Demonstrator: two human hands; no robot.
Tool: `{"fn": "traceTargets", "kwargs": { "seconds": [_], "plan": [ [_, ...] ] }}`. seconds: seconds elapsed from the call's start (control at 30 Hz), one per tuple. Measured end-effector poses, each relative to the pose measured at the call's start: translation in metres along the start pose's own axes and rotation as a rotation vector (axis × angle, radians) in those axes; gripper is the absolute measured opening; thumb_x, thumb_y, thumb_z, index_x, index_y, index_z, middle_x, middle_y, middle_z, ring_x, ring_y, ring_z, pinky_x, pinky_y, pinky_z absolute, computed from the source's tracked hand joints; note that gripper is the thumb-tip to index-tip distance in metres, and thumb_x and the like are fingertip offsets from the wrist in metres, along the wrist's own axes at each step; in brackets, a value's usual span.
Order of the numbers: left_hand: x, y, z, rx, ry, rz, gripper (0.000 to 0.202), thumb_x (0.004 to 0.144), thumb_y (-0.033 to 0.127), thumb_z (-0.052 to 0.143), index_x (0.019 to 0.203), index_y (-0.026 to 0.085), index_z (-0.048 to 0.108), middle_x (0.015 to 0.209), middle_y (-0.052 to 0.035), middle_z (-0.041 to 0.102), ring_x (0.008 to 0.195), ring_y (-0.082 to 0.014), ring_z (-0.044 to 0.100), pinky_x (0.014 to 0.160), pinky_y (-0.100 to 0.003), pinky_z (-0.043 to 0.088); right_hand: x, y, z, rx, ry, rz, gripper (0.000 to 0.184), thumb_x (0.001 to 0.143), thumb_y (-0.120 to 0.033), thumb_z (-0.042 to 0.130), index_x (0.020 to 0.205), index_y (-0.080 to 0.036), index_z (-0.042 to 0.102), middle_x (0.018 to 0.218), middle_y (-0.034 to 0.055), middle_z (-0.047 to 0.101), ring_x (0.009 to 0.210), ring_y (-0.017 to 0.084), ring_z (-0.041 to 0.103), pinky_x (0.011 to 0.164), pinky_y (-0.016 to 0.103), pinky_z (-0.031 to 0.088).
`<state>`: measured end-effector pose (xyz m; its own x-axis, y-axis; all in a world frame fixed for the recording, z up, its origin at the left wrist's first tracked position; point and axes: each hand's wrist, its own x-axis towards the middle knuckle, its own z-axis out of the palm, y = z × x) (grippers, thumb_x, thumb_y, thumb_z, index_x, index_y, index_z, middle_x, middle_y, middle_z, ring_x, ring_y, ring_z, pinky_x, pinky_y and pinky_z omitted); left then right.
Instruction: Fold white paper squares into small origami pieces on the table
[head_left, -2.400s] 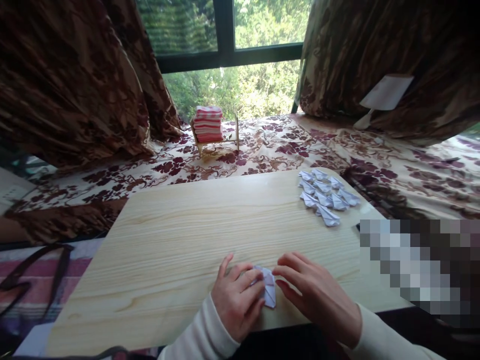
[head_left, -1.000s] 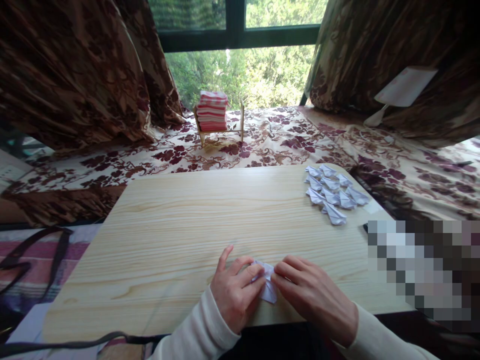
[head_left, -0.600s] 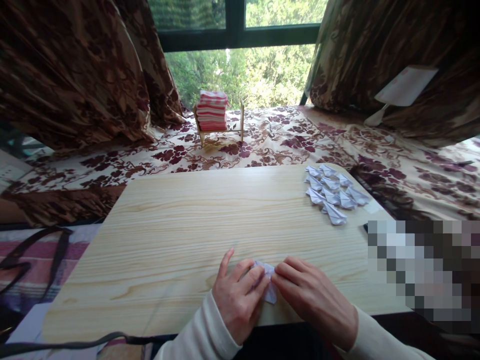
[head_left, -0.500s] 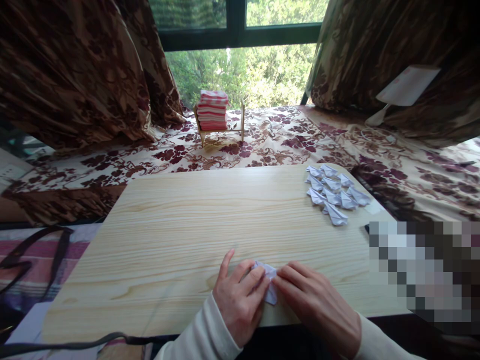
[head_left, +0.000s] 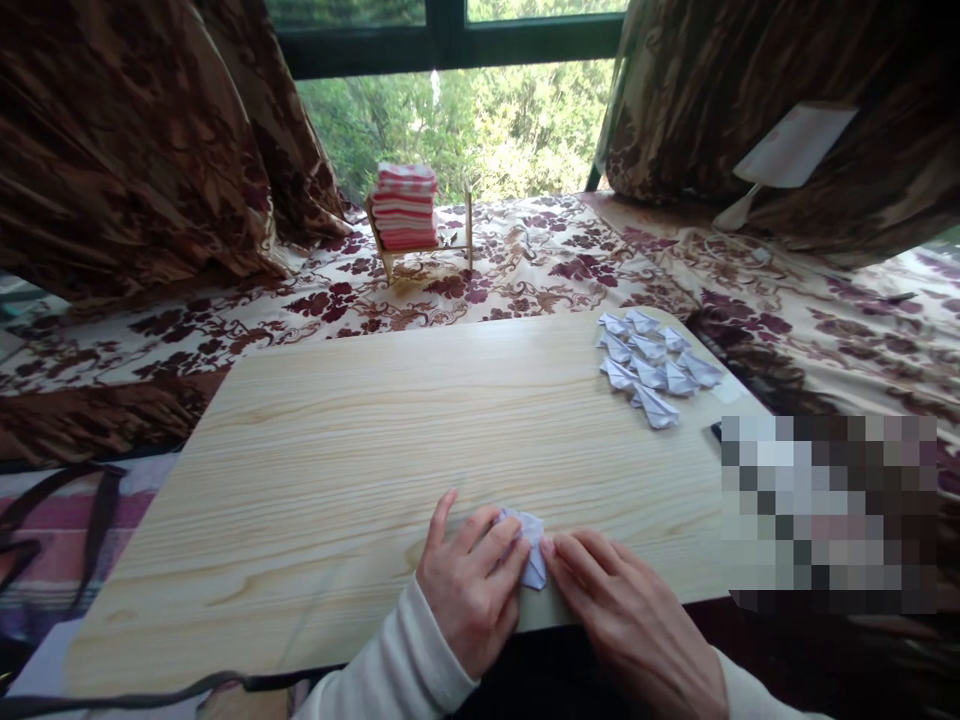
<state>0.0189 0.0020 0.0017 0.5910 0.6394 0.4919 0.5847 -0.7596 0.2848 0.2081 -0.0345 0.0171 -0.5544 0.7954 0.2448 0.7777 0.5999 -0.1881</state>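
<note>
A small piece of folded white paper (head_left: 533, 565) lies on the wooden table near its front edge. My left hand (head_left: 474, 580) presses its fingertips on the paper's left side, with one finger lifted away. At the paper's right edge, the thumb and fingers of my right hand (head_left: 626, 605) are pinched together; they partly hide that edge. Several finished-looking folded paper pieces (head_left: 649, 360), pointed in shape, are grouped at the table's far right corner.
The light wooden table (head_left: 337, 450) has a dark strap along its front left edge. Behind it, a small wooden stand holds a stack of pink and white cloths (head_left: 406, 208) on a floral cover. A white lamp (head_left: 795, 145) stands at the back right. A blurred-out patch covers the right side.
The view has shifted slightly, so the scene sits a little higher and further left. My right fingertips have drawn slightly away from the paper's middle toward its right edge; my left hand still presses it.
</note>
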Motion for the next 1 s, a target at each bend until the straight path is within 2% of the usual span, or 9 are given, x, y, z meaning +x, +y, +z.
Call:
{"fn": "traceTargets", "kwargs": {
  "seconds": [0.13,0.23,0.33,0.47,0.73,1.0],
  "plan": [
    [0.001,-0.006,-0.004,-0.06,-0.026,0.125,0.026,0.082,0.017,0.047,0.104,0.02,0.061,0.108,0.0002,0.067,0.11,-0.0208,0.053,0.111,-0.053,0.007,0.0,0.012,-0.016,0.166,-0.082,0.107,0.026,0.084,-0.005,0.041,0.1,-0.017,0.057,0.084,0.0046,0.055,0.076,0.018,0.05,0.065,0.031,0.044],
    [0.004,-0.011,-0.007,-0.117,-0.049,0.234,0.027,0.082,0.018,0.046,0.105,0.02,0.06,0.11,0.0014,0.066,0.117,-0.0222,0.049,0.111,-0.052,0.005,0.004,0.018,-0.022,0.251,-0.05,0.167,0.021,0.086,-0.009,0.041,0.094,-0.02,0.058,0.086,0.0039,0.056,0.078,0.017,0.051,0.069,0.03,0.043],
    [0.01,-0.014,-0.01,-0.132,-0.065,0.28,0.026,0.08,0.017,0.047,0.101,0.019,0.061,0.107,0.0015,0.067,0.119,-0.0227,0.047,0.111,-0.051,0.007,0.01,0.019,-0.019,0.247,-0.024,0.147,0.013,0.086,-0.015,0.048,0.093,-0.019,0.058,0.086,0.0042,0.057,0.081,0.017,0.051,0.071,0.03,0.044],
    [0.012,-0.015,-0.011,-0.145,-0.054,0.283,0.024,0.078,0.015,0.047,0.098,0.018,0.061,0.106,0.0025,0.068,0.118,-0.0226,0.048,0.111,-0.051,0.008,0.018,0.018,-0.014,0.188,-0.042,0.076,0.008,0.084,-0.015,0.054,0.089,-0.018,0.059,0.084,0.004,0.057,0.079,0.017,0.051,0.067,0.028,0.043],
    [0.006,-0.012,-0.006,-0.156,-0.007,0.231,0.024,0.08,0.016,0.046,0.099,0.018,0.061,0.11,0.0021,0.066,0.115,-0.0231,0.051,0.111,-0.052,0.011,0.021,0.023,-0.01,0.126,-0.039,-0.1,0.019,0.092,-0.018,0.043,0.081,-0.016,0.057,0.078,0.0037,0.055,0.072,0.016,0.046,0.061,0.029,0.036],
    [0.004,-0.009,-0.008,-0.082,-0.051,0.246,0.024,0.08,0.015,0.049,0.101,0.018,0.06,0.104,-0.0005,0.068,0.117,-0.0214,0.05,0.113,-0.05,0.008,0.023,0.024,-0.011,0.214,-0.137,-0.059,0.013,0.091,-0.018,0.047,0.088,-0.016,0.06,0.08,0.0044,0.055,0.074,0.017,0.046,0.064,0.03,0.037]
  ]
}}
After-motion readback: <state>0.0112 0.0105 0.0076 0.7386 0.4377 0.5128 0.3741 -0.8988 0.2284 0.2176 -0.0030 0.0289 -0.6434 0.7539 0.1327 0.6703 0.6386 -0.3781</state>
